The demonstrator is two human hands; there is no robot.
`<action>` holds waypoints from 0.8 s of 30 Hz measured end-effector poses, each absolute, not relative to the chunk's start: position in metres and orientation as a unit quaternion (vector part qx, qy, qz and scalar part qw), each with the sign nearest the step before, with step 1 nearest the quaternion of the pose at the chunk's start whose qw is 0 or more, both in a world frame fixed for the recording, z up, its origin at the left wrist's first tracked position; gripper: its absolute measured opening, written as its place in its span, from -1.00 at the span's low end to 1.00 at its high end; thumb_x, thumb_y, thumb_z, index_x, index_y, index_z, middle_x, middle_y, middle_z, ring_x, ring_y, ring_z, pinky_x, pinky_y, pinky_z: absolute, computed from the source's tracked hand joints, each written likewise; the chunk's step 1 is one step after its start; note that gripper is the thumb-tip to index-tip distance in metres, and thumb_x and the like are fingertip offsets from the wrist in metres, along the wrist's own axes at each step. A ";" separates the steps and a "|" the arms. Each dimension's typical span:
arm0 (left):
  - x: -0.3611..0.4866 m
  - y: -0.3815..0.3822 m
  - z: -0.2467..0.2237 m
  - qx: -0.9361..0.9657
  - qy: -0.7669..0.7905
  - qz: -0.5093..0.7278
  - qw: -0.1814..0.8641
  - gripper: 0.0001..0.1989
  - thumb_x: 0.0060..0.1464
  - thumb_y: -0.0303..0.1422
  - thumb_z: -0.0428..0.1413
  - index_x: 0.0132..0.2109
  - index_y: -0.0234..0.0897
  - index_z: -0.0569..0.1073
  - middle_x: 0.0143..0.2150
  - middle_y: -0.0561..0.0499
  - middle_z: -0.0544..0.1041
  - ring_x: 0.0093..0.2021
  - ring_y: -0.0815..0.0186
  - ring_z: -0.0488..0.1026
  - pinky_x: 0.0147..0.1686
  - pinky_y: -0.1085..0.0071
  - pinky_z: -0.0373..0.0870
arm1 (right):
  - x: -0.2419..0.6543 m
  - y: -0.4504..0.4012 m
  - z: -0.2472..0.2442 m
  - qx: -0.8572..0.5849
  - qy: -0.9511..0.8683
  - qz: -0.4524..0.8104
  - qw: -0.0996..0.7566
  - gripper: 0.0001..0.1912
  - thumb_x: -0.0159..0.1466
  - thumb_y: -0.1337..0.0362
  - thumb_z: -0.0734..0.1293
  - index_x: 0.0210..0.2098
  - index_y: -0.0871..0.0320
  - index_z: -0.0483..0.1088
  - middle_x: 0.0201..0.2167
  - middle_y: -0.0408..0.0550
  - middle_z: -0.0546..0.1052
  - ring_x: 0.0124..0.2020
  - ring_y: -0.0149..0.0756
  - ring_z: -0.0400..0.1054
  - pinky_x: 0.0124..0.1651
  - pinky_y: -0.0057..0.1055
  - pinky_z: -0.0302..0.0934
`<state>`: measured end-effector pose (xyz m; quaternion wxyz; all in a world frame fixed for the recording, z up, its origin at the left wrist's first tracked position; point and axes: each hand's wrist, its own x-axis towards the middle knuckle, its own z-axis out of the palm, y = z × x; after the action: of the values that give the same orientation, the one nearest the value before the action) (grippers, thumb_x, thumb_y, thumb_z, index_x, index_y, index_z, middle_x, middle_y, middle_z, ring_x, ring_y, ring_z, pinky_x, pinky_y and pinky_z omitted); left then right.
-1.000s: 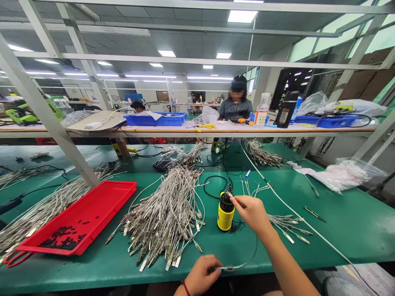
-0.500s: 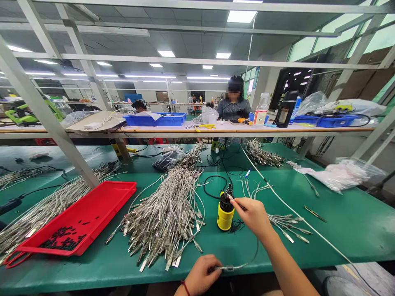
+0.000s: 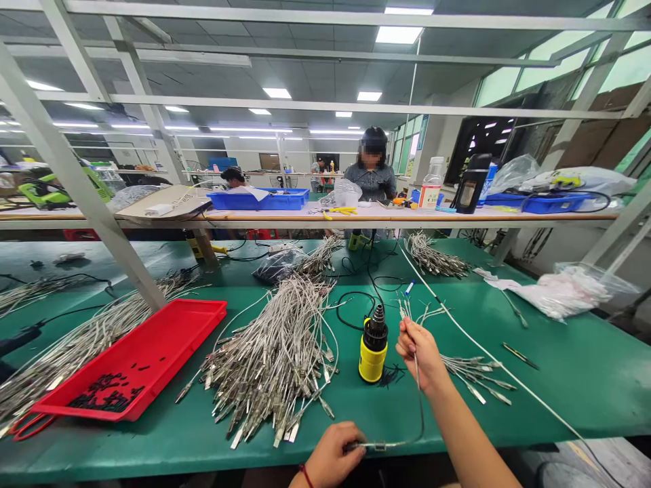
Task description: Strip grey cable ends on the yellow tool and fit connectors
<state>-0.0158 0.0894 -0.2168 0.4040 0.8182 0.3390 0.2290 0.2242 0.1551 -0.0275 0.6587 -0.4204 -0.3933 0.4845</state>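
My left hand (image 3: 336, 453), with a red band at the wrist, is closed on one end of a grey cable (image 3: 421, 407) at the table's front edge. The cable curves up to my right hand (image 3: 420, 352), which pinches its other end just right of a yellow and black heat tool (image 3: 373, 349). That tool stands upright with its nozzle pointing up. Left of it lies a large pile of grey cables (image 3: 274, 352) with metal plugs. A smaller group of cables (image 3: 478, 376) rests to the right of my right hand.
A red tray (image 3: 203, 318) with small black pieces sits at the left. Tweezers (image 3: 519, 355), a marker (image 3: 409, 287) and a long white cable (image 3: 488, 352) lie at the right. A person (image 3: 371, 169) is behind the shelf (image 3: 285, 222).
My right hand has moved right, away from the heat tool's nozzle, carrying the cable end. My left hand has stayed nearly in place.
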 end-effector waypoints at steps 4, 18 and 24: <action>-0.015 0.089 -0.219 0.816 0.341 0.231 0.404 -0.72 0.24 -0.15 0.14 -0.19 -0.25 0.63 -0.30 -0.06 0.58 -0.22 0.21 0.48 -0.22 0.37 0.27 | 0.226 0.156 -0.033 -0.393 -0.355 0.527 0.664 -0.52 0.19 -0.16 0.46 -0.42 0.13 0.36 -0.73 -0.41 0.00 -0.68 -0.56 -0.26 -0.64 -0.51 -0.24; -0.015 0.089 -0.220 0.817 0.346 0.232 0.398 -0.74 0.24 -0.18 0.14 -0.19 -0.24 0.62 -0.30 -0.04 0.57 -0.24 0.23 0.48 -0.23 0.38 0.25 | 0.216 0.156 -0.013 -0.432 -0.404 0.487 0.643 -0.55 0.24 -0.14 0.42 -0.44 0.12 0.38 -0.73 -0.39 0.01 -0.69 -0.52 -0.24 -0.63 -0.46 -0.21; -0.016 0.090 -0.217 0.818 0.350 0.221 0.400 -0.67 0.26 -0.09 0.11 -0.16 -0.22 0.64 -0.31 -0.03 0.58 -0.26 0.23 0.48 -0.25 0.38 0.25 | 0.228 0.136 0.017 -0.500 -0.509 0.308 0.629 -0.65 0.20 -0.05 0.49 -0.40 0.14 0.57 -0.67 -0.21 0.27 -0.60 -0.41 0.03 -0.51 -0.39 -0.09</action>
<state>-0.0161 0.0902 -0.2172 0.4002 0.8177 0.3497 0.2214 0.2282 0.1363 0.0168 0.6293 -0.5000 -0.5091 0.3079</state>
